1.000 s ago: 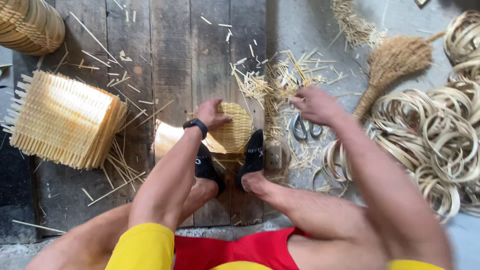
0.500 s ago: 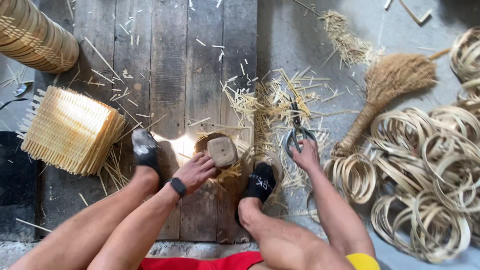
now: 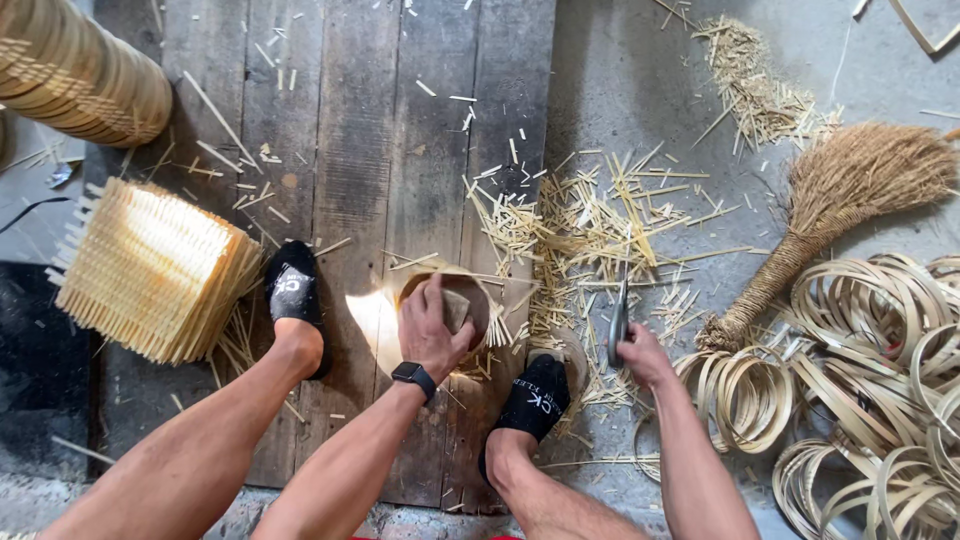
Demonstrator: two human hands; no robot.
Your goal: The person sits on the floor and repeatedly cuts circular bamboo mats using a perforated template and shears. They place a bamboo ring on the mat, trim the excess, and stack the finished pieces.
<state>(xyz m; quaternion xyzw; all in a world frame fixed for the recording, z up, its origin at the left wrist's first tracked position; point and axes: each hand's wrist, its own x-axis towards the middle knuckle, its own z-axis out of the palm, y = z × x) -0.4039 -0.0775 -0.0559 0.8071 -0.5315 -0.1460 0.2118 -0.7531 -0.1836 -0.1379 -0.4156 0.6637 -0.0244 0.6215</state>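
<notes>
My left hand point(image 3: 430, 325), with a black watch on the wrist, presses down into a small round woven basket point(image 3: 478, 292) lying on the wooden planks point(image 3: 350, 150) between my feet. A wooden block shows under the fingers inside the basket. My right hand point(image 3: 640, 352) grips a pair of metal shears point(image 3: 620, 318), blades pointing away from me, over scattered bamboo offcuts point(image 3: 600, 220). My black slippers point(image 3: 290, 285) point(image 3: 535, 398) rest on either side of the basket.
A stack of woven square mats point(image 3: 150, 265) lies at the left, a tall stack of baskets point(image 3: 75, 70) at the top left. A straw broom point(image 3: 830, 210) and several coiled bamboo hoops point(image 3: 880, 350) lie at the right on the concrete.
My left hand moved onto the basket and pressed into it. My right hand picked the shears up off the floor. My legs spread apart as the view tilted down.
</notes>
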